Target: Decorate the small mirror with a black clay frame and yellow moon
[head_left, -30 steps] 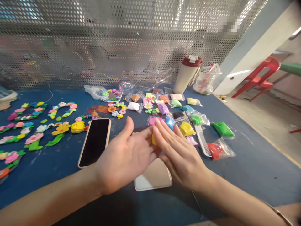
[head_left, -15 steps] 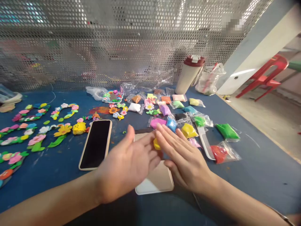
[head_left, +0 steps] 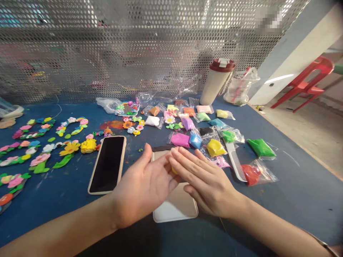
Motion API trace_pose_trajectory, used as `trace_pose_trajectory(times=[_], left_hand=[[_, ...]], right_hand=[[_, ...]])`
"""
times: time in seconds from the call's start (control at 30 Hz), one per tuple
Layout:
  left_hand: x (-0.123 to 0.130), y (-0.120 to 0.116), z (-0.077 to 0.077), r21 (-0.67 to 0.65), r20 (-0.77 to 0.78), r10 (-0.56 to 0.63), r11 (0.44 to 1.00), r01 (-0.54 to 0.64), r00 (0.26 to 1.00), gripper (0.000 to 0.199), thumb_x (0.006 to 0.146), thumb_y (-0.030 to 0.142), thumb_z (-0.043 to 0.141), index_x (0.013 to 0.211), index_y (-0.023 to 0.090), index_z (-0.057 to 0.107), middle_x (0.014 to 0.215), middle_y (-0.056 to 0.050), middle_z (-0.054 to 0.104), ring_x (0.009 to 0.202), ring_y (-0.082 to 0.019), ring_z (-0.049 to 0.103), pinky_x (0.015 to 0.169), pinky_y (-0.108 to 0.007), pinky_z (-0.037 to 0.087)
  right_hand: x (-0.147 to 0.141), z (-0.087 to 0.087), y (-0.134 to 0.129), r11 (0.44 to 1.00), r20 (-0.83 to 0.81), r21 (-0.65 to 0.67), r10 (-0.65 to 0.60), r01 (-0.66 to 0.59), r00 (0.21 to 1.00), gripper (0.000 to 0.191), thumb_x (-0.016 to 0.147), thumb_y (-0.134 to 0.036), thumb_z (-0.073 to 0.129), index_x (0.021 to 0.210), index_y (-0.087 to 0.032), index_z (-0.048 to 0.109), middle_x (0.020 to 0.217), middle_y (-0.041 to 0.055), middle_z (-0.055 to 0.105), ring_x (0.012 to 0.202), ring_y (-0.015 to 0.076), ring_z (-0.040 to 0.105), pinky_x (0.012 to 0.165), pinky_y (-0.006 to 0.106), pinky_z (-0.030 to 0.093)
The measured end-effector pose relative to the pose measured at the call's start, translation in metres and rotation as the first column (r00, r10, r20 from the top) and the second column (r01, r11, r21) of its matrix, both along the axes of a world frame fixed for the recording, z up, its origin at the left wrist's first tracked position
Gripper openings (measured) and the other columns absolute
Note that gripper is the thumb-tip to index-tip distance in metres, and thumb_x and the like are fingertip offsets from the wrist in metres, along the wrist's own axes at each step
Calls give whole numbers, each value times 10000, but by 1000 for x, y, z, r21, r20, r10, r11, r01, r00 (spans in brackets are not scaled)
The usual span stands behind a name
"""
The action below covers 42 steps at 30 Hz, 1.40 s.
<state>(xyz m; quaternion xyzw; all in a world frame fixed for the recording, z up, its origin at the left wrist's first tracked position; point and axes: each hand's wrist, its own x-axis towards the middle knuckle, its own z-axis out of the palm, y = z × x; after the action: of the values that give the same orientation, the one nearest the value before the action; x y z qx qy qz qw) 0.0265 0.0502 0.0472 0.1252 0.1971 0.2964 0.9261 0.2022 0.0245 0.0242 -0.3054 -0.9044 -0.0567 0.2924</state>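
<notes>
Left hand [head_left: 150, 182]: spread, palm showing.
Right hand [head_left: 207, 182]: pressed against it.
Yellow lump [head_left: 174, 170]: between them, now more covered up.

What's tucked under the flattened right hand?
A yellow clay-like piece peeks out between the right hand and the left hand; its full shape and underside are hidden.

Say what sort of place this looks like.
Probably a casual craft workspace: the blue tabletop holds plastic packets of what looks like coloured modelling clay, plus flower-shaped pieces, with a perforated metal screen behind.
</notes>
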Motion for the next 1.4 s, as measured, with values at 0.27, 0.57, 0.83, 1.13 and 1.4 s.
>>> trace_pose_trajectory(times=[0.27, 0.57, 0.83, 1.13, 1.4], left_hand=[[3, 6, 0, -23, -26, 28, 999, -29, 999, 702, 940, 616, 210, 1384, 110, 409, 1398, -118, 491, 1389, -219, 295, 1129, -369, 203], [7, 11, 5, 24, -7, 40, 999, -39, 999, 718, 939, 620, 172, 1326, 101, 481, 1291, -124, 567, 1282, -221, 426, 1063, -339, 291], [11, 6, 0, 173, -29, -121, 977, 125, 992, 723, 956, 573, 84, 1224, 110, 569, 1161, -136, 608, 1114, -229, 530, 1030, -395, 318], [-3, 8, 1, 474, -555, 40, 836, 276, 831, 357, 811, 404, 679, 1101, 197, 652, 1042, -55, 645, 988, -207, 560, 860, -304, 411], [-2, 8, -4, 451, -579, 44, 849, 275, 814, 314, 871, 438, 584, 945, 163, 717, 873, -42, 648, 852, -174, 553, 780, -273, 402]], right_hand=[[1, -6, 15, 998, -49, -18, 65, -66, 997, 461, 992, -287, 319, 1336, -22, 476, 1435, 153, 449, 1432, 189, 206, 1181, 384, 189], [5, -20, 27, 988, -81, 35, 155, -152, 985, 574, 1000, -380, 282, 1471, -56, 239, 1455, 185, 418, 1439, 215, 166, 1147, 432, 277], [4, -19, 18, 985, -434, -165, -32, -45, 900, 322, 912, -205, 554, 1233, -188, 556, 1150, 95, 695, 1148, 206, 603, 1103, 468, 346], [-2, -19, 9, 925, -672, -373, -216, -71, 709, 280, 836, -213, 658, 1107, -248, 596, 963, 53, 674, 945, 217, 624, 854, 405, 524], [-3, -14, 13, 942, -592, -328, -148, -69, 792, 275, 834, -246, 669, 1102, -223, 612, 1080, 87, 675, 1036, 230, 626, 861, 392, 528]])
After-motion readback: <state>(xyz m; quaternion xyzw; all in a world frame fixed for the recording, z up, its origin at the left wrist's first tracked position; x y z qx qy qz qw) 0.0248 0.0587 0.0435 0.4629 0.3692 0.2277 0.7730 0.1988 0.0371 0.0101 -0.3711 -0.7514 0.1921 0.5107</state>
